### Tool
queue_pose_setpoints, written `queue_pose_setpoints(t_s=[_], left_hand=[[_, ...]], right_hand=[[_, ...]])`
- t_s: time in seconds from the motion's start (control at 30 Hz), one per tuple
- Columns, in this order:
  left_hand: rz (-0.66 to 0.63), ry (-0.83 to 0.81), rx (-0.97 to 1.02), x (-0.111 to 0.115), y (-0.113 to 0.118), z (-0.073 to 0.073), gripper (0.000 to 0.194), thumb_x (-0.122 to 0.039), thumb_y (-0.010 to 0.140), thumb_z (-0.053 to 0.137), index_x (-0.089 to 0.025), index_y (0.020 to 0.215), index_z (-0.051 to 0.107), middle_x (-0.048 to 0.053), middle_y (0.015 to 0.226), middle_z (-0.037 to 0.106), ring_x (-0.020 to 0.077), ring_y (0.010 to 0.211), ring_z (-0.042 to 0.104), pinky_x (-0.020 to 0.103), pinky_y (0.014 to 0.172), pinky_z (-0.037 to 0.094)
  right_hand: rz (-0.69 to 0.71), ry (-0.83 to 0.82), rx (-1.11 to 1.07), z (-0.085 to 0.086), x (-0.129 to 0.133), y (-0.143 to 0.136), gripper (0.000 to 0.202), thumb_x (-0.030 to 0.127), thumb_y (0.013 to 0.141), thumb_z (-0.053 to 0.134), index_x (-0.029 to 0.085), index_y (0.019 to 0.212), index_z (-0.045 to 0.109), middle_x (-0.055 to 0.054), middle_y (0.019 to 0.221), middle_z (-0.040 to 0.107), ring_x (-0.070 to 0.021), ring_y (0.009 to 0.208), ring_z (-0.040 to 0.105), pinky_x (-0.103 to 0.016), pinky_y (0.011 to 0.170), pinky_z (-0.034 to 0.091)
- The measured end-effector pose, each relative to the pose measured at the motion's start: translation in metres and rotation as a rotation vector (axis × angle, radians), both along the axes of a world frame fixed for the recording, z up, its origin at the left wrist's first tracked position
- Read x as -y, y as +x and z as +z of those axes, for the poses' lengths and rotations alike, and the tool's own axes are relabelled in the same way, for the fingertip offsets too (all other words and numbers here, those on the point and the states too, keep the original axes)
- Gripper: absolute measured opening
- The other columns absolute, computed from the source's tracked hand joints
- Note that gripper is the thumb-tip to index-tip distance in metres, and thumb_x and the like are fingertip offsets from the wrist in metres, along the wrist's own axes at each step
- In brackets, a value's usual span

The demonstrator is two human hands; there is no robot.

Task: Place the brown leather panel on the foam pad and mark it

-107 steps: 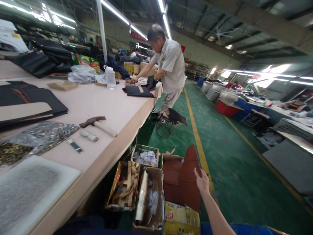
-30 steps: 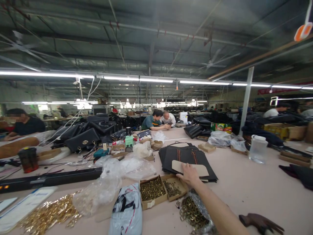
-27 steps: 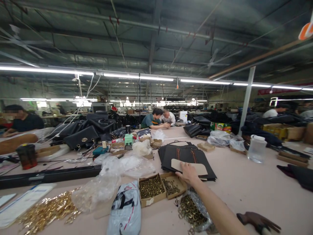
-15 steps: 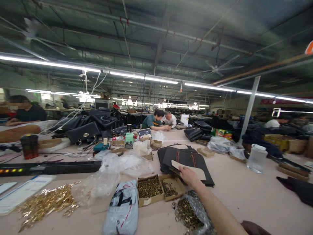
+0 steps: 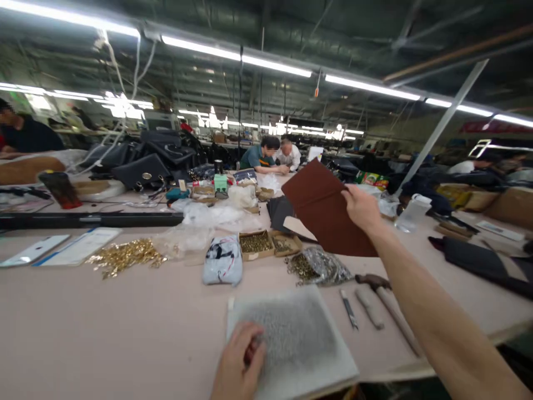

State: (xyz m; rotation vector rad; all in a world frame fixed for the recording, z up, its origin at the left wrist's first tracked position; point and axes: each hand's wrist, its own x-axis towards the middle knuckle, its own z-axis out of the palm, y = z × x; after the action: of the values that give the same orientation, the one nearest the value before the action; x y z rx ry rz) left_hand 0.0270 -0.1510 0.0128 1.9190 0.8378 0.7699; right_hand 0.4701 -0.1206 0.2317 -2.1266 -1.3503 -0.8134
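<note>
A large reddish-brown sheet (image 5: 322,208) hangs tilted in the air, its right edge pinched by my right hand (image 5: 361,206). Under it lie dark panels (image 5: 278,213) and a beige card (image 5: 298,226), partly covered. My left hand (image 5: 242,355) rests on the left part of a grey-white slab (image 5: 297,339); its fingers are curled, and a small dark reddish thing, hard to make out, shows between them. Right of the slab are a hammer (image 5: 393,308), a wooden tool (image 5: 368,307) and a slim pen-like tool (image 5: 348,309).
Behind the slab stand boxes of small brass parts (image 5: 255,243), a bag of metal rings (image 5: 318,265) and a grey plastic packet (image 5: 222,260). Golden pieces (image 5: 127,255) lie left. A clear bottle (image 5: 413,213) stands right. Two people (image 5: 270,155) lean over the far end.
The view has tipped down, bringing the slab, tools and my left hand into sight. My right hand has left the beige card and now holds up the brown sheet.
</note>
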Motion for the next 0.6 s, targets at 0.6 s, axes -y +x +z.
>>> queue_pose_setpoints(t_s=[0.6], left_hand=[[-0.070, 0.611, -0.254, -0.001, -0.029, 0.141, 0.043, -0.043, 0.091, 0.072, -0.032, 0.132, 0.064, 0.006, 0.137, 0.065, 0.0295, 0.129, 0.059, 0.043, 0.112, 0.045]], right_hand=[[1.084, -0.872, -0.384, -0.068, 0.075, -0.222, 0.023, 0.029, 0.104, 0.059, 0.020, 0.118, 0.076, -0.005, 0.108, 0.080, -0.0192, 0.092, 0.072, -0.026, 0.086, 0.052]])
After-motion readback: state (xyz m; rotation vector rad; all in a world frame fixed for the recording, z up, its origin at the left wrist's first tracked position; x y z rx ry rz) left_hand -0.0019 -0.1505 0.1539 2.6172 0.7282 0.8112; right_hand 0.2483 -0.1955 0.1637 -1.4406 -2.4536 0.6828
